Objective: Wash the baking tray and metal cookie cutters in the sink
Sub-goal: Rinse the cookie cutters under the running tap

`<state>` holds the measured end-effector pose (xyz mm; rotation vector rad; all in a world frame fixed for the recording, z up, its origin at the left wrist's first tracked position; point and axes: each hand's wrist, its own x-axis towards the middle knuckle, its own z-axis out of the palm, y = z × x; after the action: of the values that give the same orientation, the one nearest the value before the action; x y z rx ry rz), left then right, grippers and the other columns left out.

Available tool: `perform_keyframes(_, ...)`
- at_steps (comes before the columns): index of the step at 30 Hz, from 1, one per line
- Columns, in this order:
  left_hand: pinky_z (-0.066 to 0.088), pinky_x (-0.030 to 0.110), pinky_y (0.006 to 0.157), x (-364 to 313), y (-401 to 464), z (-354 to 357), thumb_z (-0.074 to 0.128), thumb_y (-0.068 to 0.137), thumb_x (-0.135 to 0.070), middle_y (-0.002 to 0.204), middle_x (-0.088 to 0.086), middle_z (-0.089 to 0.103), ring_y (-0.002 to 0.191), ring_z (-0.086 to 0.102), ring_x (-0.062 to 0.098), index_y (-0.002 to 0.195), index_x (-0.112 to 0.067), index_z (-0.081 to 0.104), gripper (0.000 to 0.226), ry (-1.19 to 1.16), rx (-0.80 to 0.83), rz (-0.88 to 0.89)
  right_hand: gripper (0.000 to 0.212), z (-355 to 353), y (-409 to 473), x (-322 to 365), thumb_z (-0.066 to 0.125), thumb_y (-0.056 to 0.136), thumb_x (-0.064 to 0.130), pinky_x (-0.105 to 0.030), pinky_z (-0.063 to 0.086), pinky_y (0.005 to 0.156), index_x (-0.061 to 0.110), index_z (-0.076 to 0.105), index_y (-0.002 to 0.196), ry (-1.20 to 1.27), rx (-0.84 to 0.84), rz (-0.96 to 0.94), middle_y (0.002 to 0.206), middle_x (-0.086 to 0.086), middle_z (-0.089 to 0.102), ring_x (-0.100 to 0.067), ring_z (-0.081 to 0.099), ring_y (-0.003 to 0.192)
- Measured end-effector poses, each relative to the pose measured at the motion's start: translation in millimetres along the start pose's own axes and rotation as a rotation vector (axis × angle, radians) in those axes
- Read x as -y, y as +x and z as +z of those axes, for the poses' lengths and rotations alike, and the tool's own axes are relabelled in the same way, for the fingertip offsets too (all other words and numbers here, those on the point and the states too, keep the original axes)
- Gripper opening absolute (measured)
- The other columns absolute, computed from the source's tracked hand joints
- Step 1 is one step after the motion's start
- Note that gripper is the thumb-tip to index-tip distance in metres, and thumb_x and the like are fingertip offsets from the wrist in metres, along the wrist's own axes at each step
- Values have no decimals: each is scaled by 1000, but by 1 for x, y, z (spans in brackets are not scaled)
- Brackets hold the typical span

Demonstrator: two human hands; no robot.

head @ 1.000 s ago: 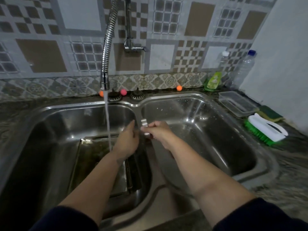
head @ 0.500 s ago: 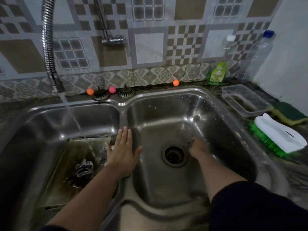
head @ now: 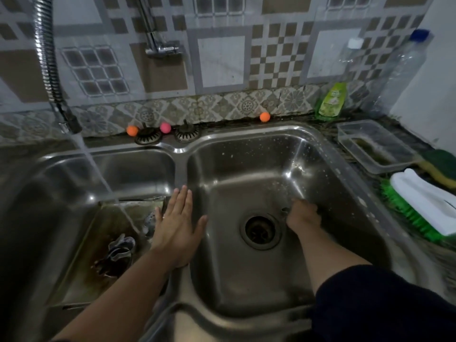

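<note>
Right hand (head: 302, 214) is gripping a small cookie cutter (head: 285, 210), thin, stiff, wet, probably slippery; left hand (head: 177, 225) is hovering flat, holding nothing.

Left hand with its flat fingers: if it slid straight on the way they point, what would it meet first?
Probably the sink divider, then the strainer on the back ledge; the left hand points up-frame, but depth is unclear.

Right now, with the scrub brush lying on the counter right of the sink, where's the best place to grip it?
Grip the scrub brush by its white handle, coming from above. It lies bristles-down, green bristles fanning out beneath toward the sink, so the handle is likely the clear top surface.
</note>
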<state>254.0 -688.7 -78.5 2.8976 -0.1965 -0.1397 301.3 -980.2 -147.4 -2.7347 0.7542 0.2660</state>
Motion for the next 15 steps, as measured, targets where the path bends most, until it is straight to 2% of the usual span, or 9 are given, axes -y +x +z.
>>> perform_keyframes(3, -6, 48, 120, -1, -2, -5, 21, 98, -55, 159, -5, -22, 141, -26, 7, 153, -17, -8, 73, -15, 22, -3, 44, -10, -14, 24, 52, 88, 11, -41, 44, 101, 24, 55, 130, -2, -7, -78, 136, -8, 53, -30, 47, 125)
perform_keyframes(7, -3, 51, 119, 2, -3, -11, 20, 99, -53, 159, -4, -20, 144, -22, 10, 154, -16, -6, 71, -47, 83, 41, 45, -24, -48, 85, 52, 87, 11, -36, 42, 102, 29, 56, 129, 97, 28, -306, 136, -4, 53, -27, 47, 126)
perform_keyframes(12, -2, 48, 119, 30, -11, -24, 17, 101, -50, 162, -6, -9, 148, -9, 11, 155, -20, -1, 64, -41, 104, 141, 32, -36, -106, 182, 50, 90, 16, -33, 44, 96, 25, 65, 116, 186, -120, -642, 124, -3, 59, -26, 53, 115)
perform_keyframes(15, 2, 48, 119, 73, -19, -26, 25, 101, -47, 162, -5, -2, 149, -1, 16, 155, -22, 2, 64, -44, 137, 35, 29, -29, -138, 224, 52, 90, 12, -32, 41, 99, 19, 67, 115, 200, -160, -825, 120, -3, 60, -24, 50, 115)
